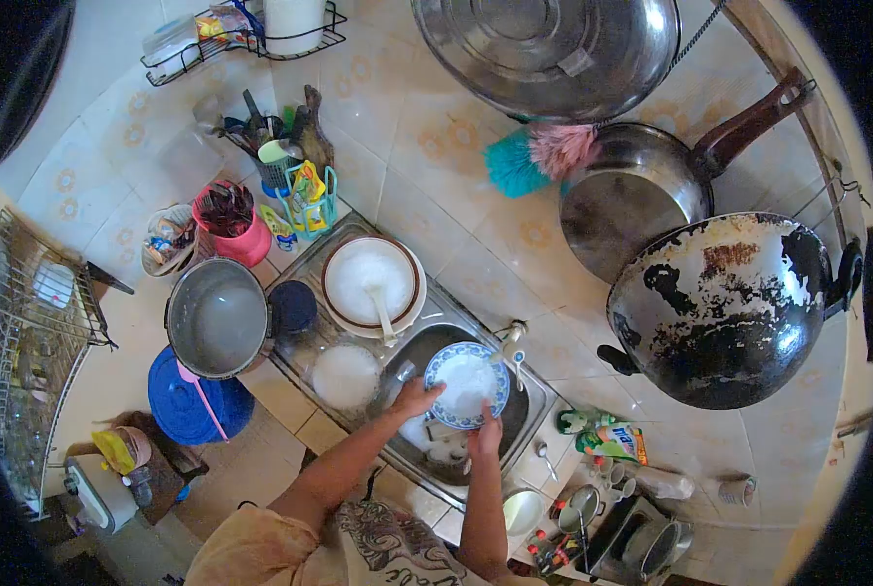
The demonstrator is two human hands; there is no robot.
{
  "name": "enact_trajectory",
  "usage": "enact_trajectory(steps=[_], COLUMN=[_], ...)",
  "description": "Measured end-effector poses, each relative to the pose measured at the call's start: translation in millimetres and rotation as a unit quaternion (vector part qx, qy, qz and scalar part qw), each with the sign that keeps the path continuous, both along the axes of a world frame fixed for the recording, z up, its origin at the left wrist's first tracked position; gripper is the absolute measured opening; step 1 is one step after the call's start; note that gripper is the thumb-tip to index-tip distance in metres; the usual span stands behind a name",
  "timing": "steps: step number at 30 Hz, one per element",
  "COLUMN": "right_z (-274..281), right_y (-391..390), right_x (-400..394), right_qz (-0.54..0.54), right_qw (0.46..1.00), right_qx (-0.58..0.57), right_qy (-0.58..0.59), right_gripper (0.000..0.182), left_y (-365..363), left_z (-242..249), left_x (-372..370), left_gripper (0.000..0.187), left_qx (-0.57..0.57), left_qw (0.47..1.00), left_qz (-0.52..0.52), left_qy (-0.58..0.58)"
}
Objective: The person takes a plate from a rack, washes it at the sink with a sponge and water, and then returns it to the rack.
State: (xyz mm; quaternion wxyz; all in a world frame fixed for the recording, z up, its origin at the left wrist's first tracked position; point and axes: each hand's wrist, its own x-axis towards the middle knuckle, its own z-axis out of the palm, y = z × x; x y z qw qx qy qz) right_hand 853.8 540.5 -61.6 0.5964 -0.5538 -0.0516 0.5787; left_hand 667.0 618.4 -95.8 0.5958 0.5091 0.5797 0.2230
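A plate with a blue patterned rim and a white, sudsy-looking middle is held over the sink basin. My left hand grips its left edge, and my right hand grips its lower edge. Fingers beneath the plate are hidden. Below, several white dishes lie in the basin, their kinds hard to make out. Just right of the plate is the tap. On the drainboard, a brown-rimmed plate full of white suds bears a pale spoon. Another white, sudsy dish sits nearer me.
A grey pot, a pink cutlery holder and a blue lidded bucket stand left. A pan and blackened wok hang on the wall at right. Green bottles, cups and a steel pot crowd the right counter.
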Motion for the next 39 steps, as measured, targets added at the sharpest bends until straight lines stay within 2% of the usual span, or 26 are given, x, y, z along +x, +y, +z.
enact_trajectory(steps=[1,2,3,5,6,7,9,13,15,16,17,19,20,21,23,24,25,26,30,32,36,38,39], right_z=[20.9,9.0,7.4,3.7,-3.3,-10.7,-18.1,-23.0,-26.0,-27.5,-27.4,-37.3,-40.6,-37.4,-30.4,-28.1,-26.3,-25.2,-36.5,-40.1,-17.9,-40.0,-37.5], right_y=[-4.4,-8.7,-8.7,-5.8,-5.2,-1.2,6.2,23.2,36.6,39.3,41.3,43.6,40.8,37.3,28.3,22.4,18.1,14.7,-2.9,-6.1,2.1,4.7,4.4], right_x=[-3.2,3.1,6.0,9.7,16.2,18.7,21.0,4.4,-7.9,-13.5,-16.6,-20.0,-18.7,-18.0,-16.3,-12.7,-6.3,-0.3,15.9,17.0,6.0,9.9,7.2], right_qz=[-0.010,-0.018,-0.017,-0.040,-0.048,-0.049,-0.032,-0.025,-0.002,0.013,0.012,0.068,0.068,0.064,0.052,0.051,0.065,0.078,0.071,0.007,-0.038,0.001,-0.001], right_qw=[1.000,0.998,0.998,0.989,0.989,0.989,0.980,0.985,0.987,0.979,0.979,0.988,0.988,0.993,0.998,0.998,0.996,0.988,0.976,0.993,0.996,0.995,0.995], right_qx=[-0.016,0.066,0.065,0.131,0.114,0.115,0.142,0.109,0.075,0.110,0.111,0.041,0.042,0.017,-0.033,-0.033,-0.032,-0.031,-0.063,0.097,0.078,0.079,0.079], right_qy=[-0.015,0.010,0.009,0.047,0.077,0.078,0.139,0.134,0.139,0.171,0.173,0.134,0.134,0.094,0.012,0.011,-0.059,-0.130,-0.197,-0.070,-0.033,-0.065,-0.063], right_gripper=[0.042,0.052,0.052,0.056,0.057,0.057,0.055,0.053,0.050,0.046,0.046,0.043,0.043,0.041,0.038,0.038,0.037,0.036,0.033,0.031,0.033,0.035,0.035], left_y=[-6.4,-10.7,-9.9,-4.3,-6.4,-4.9,-1.5,-1.0,-0.7,-1.2,1.5,9.4,10.1,11.4,13.8,7.5,-1.8,-6.3,-19.8,-19.0,-14.8,-14.7,-14.8], left_z=[-22.4,-23.1,-17.1,-5.1,-12.8,4.3,32.5,40.9,45.1,37.8,33.6,44.8,50.7,32.8,-20.3,3.6,53.7,83.9,31.8,-8.4,-46.2,-57.1,-43.1], left_x=[5.8,12.9,15.2,14.9,18.2,14.2,7.5,5.3,6.5,8.3,6.6,-0.8,-3.6,-7.0,-16.8,-18.7,-23.0,-24.9,-10.3,-2.1,-0.6,5.9,5.7], left_gripper=[0.046,0.038,0.038,0.031,0.031,0.031,0.029,0.031,0.036,0.047,0.047,0.058,0.060,0.060,0.057,0.057,0.053,0.049,0.045,0.038,0.038,0.036,0.036], left_qx=[0.014,0.040,0.040,-0.025,0.023,0.023,0.092,0.148,0.223,0.224,0.225,0.140,0.117,0.118,-0.097,-0.097,-0.118,-0.138,-0.103,-0.039,-0.014,0.111,0.111], left_qw=[1.000,0.997,0.997,0.994,0.993,0.993,0.994,0.985,0.973,0.970,0.969,0.987,0.987,0.987,0.993,0.993,0.989,0.984,0.990,0.998,0.996,0.985,0.985], left_qz=[-0.021,0.026,0.028,-0.049,-0.039,-0.041,-0.054,-0.058,0.059,0.086,0.085,0.077,0.086,0.086,0.050,0.049,0.074,0.099,0.077,0.027,-0.037,0.002,-0.001], left_qy=[-0.002,-0.059,-0.060,-0.091,-0.112,-0.111,-0.028,0.064,0.013,0.048,0.050,0.037,0.072,0.071,-0.035,-0.036,-0.042,-0.049,-0.058,-0.028,-0.077,-0.132,-0.129])
